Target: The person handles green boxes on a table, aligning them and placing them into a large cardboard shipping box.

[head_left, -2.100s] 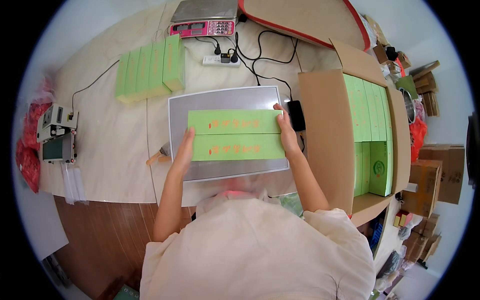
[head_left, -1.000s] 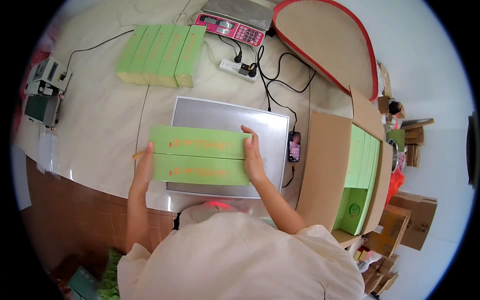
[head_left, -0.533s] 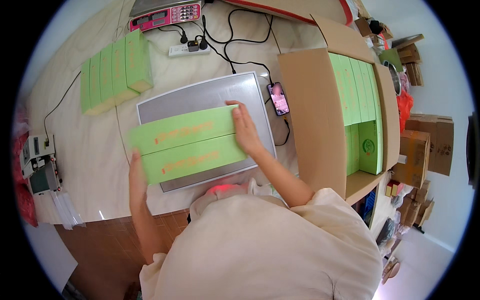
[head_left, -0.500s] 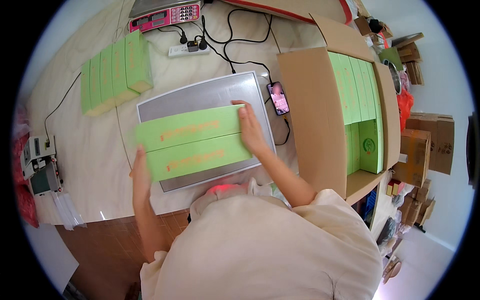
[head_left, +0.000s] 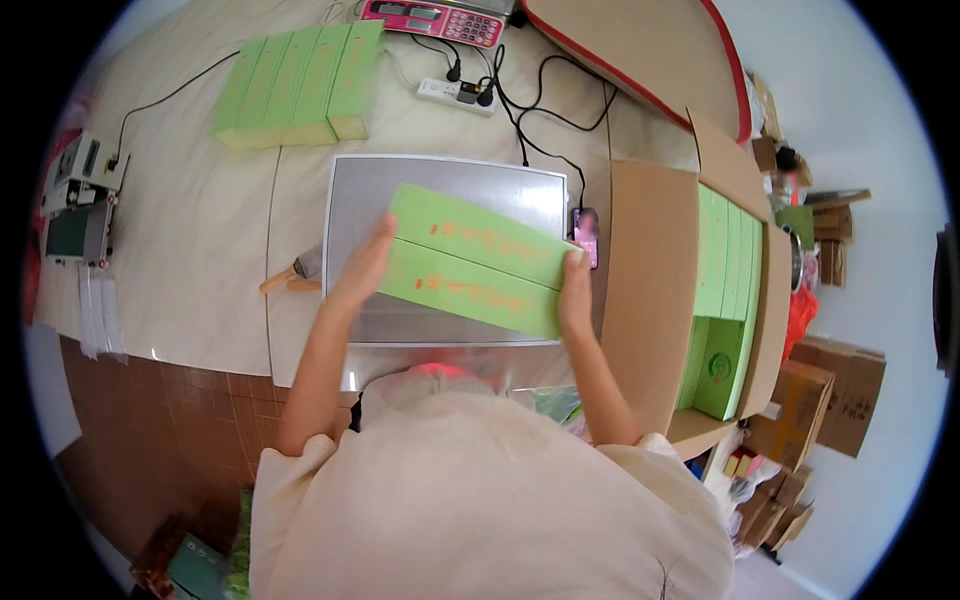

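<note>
Between my two hands are two long green boxes [head_left: 475, 262], side by side with orange print on top, held above a grey flat panel [head_left: 450, 172] with a white frame. My left hand [head_left: 368, 262] is pressed to their left end and my right hand [head_left: 575, 292] grips their right end. The pair tilts down toward the right. To the right stands an open cardboard carton [head_left: 652, 265], partly filled with upright green boxes [head_left: 727, 250]; a gap shows in its near part.
A row of several green boxes [head_left: 300, 85] stands at the far left. Behind the panel are a pink scale [head_left: 435, 20], a power strip [head_left: 455, 95] and black cables. A phone [head_left: 586, 238] lies by the carton. Wooden-handled tools [head_left: 290, 278] lie left of the panel; a small machine [head_left: 80, 205] sits far left.
The two green boxes have moved right toward the carton and turned, their right end now lower. Both hands moved with them. My view has shifted, uncovering the wooden-handled tools.
</note>
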### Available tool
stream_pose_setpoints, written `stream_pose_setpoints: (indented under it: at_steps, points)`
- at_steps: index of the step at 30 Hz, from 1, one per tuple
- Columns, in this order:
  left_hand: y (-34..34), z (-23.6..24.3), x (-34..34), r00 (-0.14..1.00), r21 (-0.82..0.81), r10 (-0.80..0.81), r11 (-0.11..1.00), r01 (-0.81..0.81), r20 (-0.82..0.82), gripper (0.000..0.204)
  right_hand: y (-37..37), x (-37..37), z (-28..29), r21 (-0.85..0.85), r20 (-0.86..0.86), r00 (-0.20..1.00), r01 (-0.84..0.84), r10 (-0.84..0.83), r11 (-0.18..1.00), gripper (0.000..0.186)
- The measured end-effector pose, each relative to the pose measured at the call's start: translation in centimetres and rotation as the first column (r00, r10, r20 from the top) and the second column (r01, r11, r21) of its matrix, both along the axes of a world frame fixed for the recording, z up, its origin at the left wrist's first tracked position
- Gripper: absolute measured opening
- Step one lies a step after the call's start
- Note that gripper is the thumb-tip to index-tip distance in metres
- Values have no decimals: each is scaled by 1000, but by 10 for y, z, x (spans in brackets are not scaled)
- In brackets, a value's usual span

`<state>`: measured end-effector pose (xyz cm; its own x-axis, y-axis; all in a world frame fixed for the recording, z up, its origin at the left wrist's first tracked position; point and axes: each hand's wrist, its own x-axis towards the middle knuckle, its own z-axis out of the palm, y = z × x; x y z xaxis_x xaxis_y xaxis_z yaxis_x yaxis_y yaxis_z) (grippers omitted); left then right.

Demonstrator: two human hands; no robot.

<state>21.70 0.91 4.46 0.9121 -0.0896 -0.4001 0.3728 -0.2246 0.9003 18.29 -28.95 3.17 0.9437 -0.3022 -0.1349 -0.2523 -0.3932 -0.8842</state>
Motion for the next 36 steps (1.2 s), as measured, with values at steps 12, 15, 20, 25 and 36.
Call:
stream_pose_setpoints:
  at_steps: [12,15,20,25,36]
  points:
    - [51,-7,0,990,-98,136,986,-138,-29,67,53,15,15,111,-2,995,-95,96,989,50]
    - [51,-10,1,987,-88,157,983,-158,-18,67,55,17,14,89,9,995,-97,97,991,51]
    - [50,-9,1,988,-147,152,978,-149,7,66,50,18,10,62,-3,994,-112,112,992,52]
    - [54,-17,-6,946,-233,322,923,-305,39,59,45,25,1,-53,61,990,-120,123,991,53]
    - [38,-2,-130,608,-499,793,533,-683,14,31,79,122,51,-245,150,811,-524,565,816,49]
